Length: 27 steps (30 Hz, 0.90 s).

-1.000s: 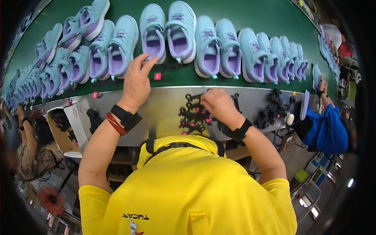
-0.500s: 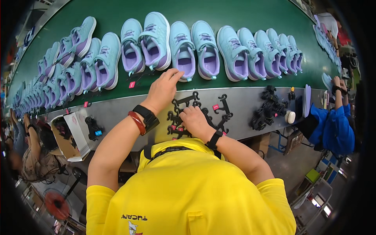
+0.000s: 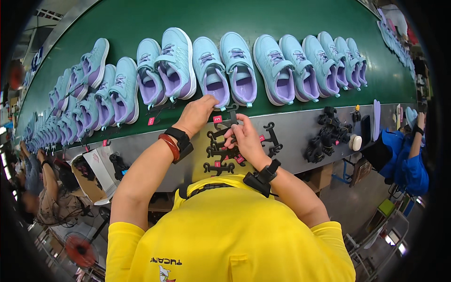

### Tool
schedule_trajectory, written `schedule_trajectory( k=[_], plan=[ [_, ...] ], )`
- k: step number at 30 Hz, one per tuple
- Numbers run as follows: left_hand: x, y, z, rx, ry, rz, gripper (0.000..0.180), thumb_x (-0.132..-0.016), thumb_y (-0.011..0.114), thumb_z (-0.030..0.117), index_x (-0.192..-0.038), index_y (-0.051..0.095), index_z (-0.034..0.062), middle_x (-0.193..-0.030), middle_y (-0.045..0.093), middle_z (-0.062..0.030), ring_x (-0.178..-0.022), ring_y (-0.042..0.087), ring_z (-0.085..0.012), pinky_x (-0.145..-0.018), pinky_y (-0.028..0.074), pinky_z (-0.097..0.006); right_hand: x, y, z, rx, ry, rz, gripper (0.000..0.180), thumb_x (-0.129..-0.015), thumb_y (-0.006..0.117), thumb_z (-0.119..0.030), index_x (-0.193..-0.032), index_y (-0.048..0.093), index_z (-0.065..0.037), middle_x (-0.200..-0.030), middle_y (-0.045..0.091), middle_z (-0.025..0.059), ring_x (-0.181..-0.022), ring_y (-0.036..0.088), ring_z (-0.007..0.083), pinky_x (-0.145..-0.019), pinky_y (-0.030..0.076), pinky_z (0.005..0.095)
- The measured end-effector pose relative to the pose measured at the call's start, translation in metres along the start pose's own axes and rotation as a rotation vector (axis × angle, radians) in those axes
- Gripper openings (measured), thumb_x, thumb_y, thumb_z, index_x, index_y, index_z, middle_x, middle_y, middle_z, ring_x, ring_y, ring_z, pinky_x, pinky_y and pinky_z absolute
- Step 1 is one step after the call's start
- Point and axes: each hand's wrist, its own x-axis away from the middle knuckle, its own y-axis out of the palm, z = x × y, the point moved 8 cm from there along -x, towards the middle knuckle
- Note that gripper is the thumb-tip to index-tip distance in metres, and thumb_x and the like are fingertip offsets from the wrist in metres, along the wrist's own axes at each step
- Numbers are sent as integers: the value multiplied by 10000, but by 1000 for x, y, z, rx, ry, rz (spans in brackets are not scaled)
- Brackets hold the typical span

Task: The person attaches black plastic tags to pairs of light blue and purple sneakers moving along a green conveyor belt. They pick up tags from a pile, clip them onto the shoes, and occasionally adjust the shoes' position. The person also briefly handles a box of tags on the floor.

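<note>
My left hand point(image 3: 198, 116) pinches the heel of a light-blue and purple sneaker point(image 3: 207, 61), one of a row standing on the green belt with heels toward me. A black plastic shoe hanger point(image 3: 233, 115) is upright in the fingers of my right hand point(image 3: 246, 142), its hooked top close to the heels of that sneaker and the matching sneaker point(image 3: 236, 51) to its right. Below my right hand, more black hangers point(image 3: 217, 168), some with pink tags, lie heaped on the metal ledge; the hand hides part of the heap.
The metal ledge point(image 3: 293, 136) runs along the belt point(image 3: 277, 16). On it at right are a black hanger pile point(image 3: 324, 136), a cream oval object point(image 3: 355, 142) and a lavender insole point(image 3: 377, 120). A cardboard box point(image 3: 91, 181) stands left. Co-workers are at both sides, one in blue point(image 3: 404, 162).
My right hand has lifted from the heap toward the belt edge and now holds a hanger. My left hand stays at the sneaker's heel. The view has shifted slightly.
</note>
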Motion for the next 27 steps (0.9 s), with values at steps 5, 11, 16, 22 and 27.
schedule_trajectory(
  k=[5,11,16,22,27],
  plan=[
    [-2,2,2,-25,13,-21,249,-780,628,-4,-1019,608,62,-1038,622,-88,-901,619,-322,-751,515,-380,-4,3,15,-53,34,-36,270,-1000,390,-134,-1248,401,-25,-791,604,82,-610,609,138,-545,515,250],
    [-6,5,3,-41,23,-49,249,-776,633,4,-1017,617,66,-1029,622,-80,-894,620,-312,-747,517,-376,-1,4,16,-100,121,-80,271,-1016,350,-157,-1250,399,-29,-789,593,95,-616,605,157,-551,515,262],
    [-3,3,0,-42,3,-12,239,-775,637,18,-1008,624,74,-1013,621,-79,-880,622,-306,-734,519,-375,-5,1,18,-127,90,-42,294,-1010,348,-165,-1265,371,-21,-776,596,97,-593,612,163,-513,512,258],
    [26,-35,26,-110,47,237,312,-789,591,87,-1101,597,88,-1053,605,-145,-922,602,-326,-761,505,-409,-2,-6,25,-79,105,-73,276,-1002,367,-214,-1202,435,-36,-675,547,58,-512,541,144,-466,479,249],
    [211,-161,10,-694,-393,656,531,-720,667,148,-1215,516,30,-1309,447,-198,-1199,421,-379,-952,360,-493,7,-2,16,41,154,-96,258,-1002,370,-155,-1220,449,-41,-727,575,57,-547,574,141,-492,492,252]
  ],
)
